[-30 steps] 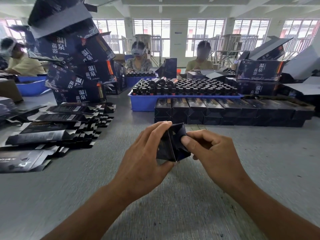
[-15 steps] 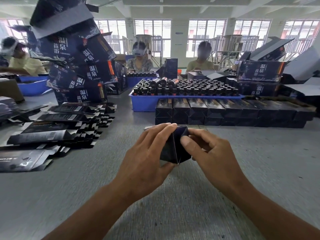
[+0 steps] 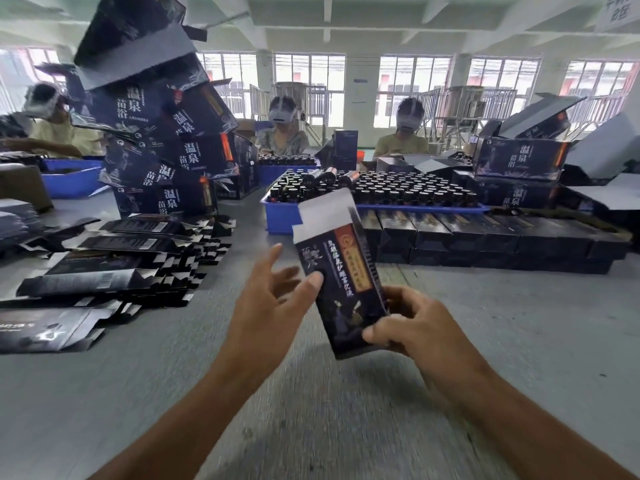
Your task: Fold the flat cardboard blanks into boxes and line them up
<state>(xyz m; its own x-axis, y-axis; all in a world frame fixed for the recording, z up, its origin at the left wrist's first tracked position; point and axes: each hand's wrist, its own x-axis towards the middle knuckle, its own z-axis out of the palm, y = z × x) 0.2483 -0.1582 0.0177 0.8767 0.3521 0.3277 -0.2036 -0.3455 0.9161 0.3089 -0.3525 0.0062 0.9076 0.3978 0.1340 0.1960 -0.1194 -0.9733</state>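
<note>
A dark folded box (image 3: 341, 278) with an orange label stands tilted in the air above the grey table (image 3: 519, 341), its white top flap open. My right hand (image 3: 412, 327) grips its lower end. My left hand (image 3: 273, 303) is beside it with the fingers spread and only the thumb tip touching the box's front. A pile of flat dark blanks (image 3: 114, 261) lies on the table to the left. A row of finished dark boxes (image 3: 485, 237) lines up behind, in front of the blue tray.
A blue tray (image 3: 280, 216) full of dark bottles stands behind the row. A leaning stack of large dark cartons (image 3: 162, 133) rises at the left, more cartons (image 3: 519, 161) at the right. Three people sit across and to the left.
The box was held end-on between both hands with the end flaps being pressed. Now it is turned upright showing its front, and my left hand has opened and loosened from it.
</note>
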